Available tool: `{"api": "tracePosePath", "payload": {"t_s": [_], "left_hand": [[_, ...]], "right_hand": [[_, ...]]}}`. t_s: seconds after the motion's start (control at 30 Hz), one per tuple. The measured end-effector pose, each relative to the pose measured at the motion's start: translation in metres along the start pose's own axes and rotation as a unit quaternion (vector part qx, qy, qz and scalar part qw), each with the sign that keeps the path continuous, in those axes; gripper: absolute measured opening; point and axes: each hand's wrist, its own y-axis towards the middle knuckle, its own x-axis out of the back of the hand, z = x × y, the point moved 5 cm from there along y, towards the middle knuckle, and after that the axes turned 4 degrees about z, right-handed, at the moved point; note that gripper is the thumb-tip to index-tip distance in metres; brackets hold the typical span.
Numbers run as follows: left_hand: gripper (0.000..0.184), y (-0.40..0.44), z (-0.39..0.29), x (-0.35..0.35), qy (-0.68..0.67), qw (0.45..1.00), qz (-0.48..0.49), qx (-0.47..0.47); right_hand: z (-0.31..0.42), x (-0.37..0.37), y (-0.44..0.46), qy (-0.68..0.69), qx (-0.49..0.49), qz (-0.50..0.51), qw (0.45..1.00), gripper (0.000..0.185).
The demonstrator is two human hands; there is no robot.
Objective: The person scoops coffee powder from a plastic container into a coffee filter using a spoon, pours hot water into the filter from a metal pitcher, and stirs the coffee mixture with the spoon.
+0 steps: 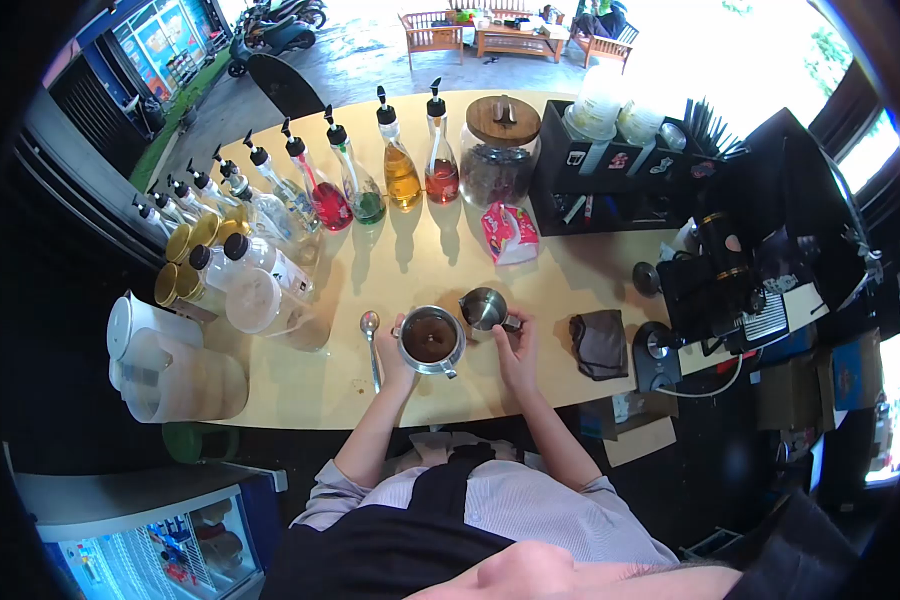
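Observation:
A metal cup [431, 336] with dark brown liquid in it stands near the front middle of the table. My left hand [398, 362] is closed on its left side, by the handle. Just to the right is a small steel pitcher [483, 308], its shiny inner wall showing and its spout pointing left. The fingers of my right hand [516, 360] grip the pitcher's handle. Left of my left hand lies a metal spoon [371, 335], bowl end away from me.
Pump bottles of coloured syrup [402, 175] curve along the back. A lidded glass jar [498, 160] and pink packet [510, 235] sit behind the pitcher. Plastic jugs [185, 375] stand left. Rightward are a folded dark cloth [599, 344], a grinder [657, 350] and a coffee machine [720, 285].

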Motion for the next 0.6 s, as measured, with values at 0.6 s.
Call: {"api": "tracePosePath", "payload": {"t_s": [0.6], "left_hand": [[0.039,-0.001,-0.003,-0.011,-0.135,0.989,-0.017,0.064]], "right_hand": [[0.014,0.040,0.073,0.211,-0.105,-0.120,0.964,0.045]]}}
